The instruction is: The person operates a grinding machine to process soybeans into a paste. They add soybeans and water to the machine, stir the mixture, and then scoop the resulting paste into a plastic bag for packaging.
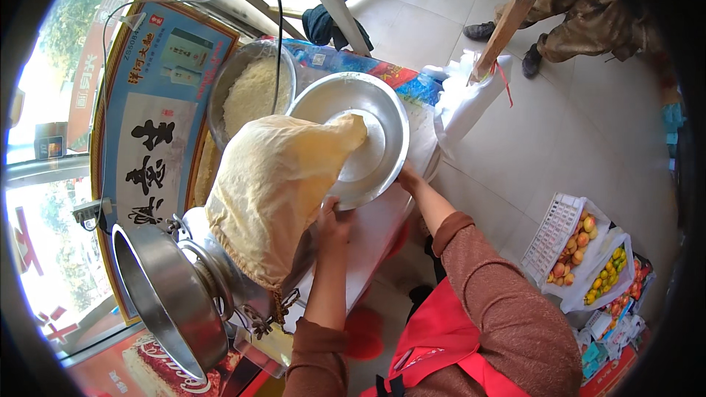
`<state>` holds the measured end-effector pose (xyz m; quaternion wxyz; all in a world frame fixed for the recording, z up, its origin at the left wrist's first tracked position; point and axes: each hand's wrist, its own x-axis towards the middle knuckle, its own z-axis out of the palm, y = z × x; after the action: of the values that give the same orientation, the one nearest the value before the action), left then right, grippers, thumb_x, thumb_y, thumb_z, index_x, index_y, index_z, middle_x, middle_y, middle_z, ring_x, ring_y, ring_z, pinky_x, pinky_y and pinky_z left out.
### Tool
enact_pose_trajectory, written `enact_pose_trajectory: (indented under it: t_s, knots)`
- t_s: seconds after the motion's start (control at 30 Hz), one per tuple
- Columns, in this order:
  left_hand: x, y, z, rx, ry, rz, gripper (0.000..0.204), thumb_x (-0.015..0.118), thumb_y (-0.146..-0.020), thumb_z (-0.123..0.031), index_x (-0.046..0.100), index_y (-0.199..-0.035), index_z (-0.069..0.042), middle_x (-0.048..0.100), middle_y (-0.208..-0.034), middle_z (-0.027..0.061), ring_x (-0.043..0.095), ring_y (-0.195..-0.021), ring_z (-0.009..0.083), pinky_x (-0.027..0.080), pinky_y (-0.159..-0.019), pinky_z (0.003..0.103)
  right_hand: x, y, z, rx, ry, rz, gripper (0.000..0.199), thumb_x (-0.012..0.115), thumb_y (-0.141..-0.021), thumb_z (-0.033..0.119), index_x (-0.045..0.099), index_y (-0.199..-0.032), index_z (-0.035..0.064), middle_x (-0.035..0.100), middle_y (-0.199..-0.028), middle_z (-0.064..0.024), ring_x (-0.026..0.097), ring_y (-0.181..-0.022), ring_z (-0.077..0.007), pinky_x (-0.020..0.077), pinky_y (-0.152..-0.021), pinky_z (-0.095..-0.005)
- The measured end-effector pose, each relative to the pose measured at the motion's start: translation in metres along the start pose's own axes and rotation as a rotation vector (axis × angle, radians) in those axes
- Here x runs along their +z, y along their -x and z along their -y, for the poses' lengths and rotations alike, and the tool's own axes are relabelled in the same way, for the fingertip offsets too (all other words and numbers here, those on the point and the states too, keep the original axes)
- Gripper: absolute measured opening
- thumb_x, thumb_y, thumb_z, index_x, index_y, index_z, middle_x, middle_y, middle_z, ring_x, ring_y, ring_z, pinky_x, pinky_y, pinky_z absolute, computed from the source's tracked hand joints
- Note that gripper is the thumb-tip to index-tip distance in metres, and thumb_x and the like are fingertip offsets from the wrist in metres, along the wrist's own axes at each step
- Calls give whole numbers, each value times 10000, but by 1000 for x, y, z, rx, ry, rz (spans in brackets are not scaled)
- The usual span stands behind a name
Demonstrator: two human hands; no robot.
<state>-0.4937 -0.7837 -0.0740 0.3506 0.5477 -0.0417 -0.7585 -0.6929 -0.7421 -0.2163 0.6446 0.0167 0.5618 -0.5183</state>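
In the head view, the metal basin (401,121) is in front of you, tilted a little, with the free end of the cream cloth bag (265,184) lying over its left side. Beyond the basin to the left, a wide metal bowl (218,103) already holds a heap of pale meal (257,92). Your basin shows only a thin pale dusting, so judging from that, most of the filling is left. The bag bulges, but what is inside is hidden. Its lower end is gathered by a cord (278,305) near the steel hopper (147,287), nearer you and left of the basin.

Your left hand (334,226) is closed on the basin's near edge, right beside the cloth. Your right hand (409,176) touches the basin's right side; its fingers are hidden, so you cannot tell how far they are curled.
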Motion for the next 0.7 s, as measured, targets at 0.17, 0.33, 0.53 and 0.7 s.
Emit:
enact_pose_trajectory:
  t_s: [0.17,0.33,0.53,0.7]
  knots:
    - [-8,-10,0,18,31,70,254,616,-821,-59,590,-1074,-63,650,-1023,48,622,-942,227,532,-822,392,-33,41,-15,-43,35,-177,232,642,-776,236,591,-804,12,566,-644,-53,528,-485,-165,384,-410,-303]
    - [-9,-28,9,-6,78,113,276,644,-807,-44,574,-1072,-71,640,-1048,61,630,-970,248,554,-857,429,-93,125,-46,87,-52,-266,123,585,-784,139,539,-833,36,505,-638,-38,476,-464,-148,360,-372,-293]
    - [-15,-61,30,-63,86,106,322,629,-825,-49,539,-1134,-53,591,-1153,99,594,-1052,287,540,-899,496,-154,237,-74,53,-23,-375,176,566,-788,97,542,-944,18,522,-645,-36,487,-445,-134,367,-347,-257]
    - [-30,-78,47,12,139,-54,459,579,-856,-52,454,-1288,-138,491,-1295,65,499,-1174,301,448,-925,534,-188,300,-100,62,5,-482,182,553,-791,84,557,-962,21,551,-674,-35,515,-467,-135,373,-347,-251]
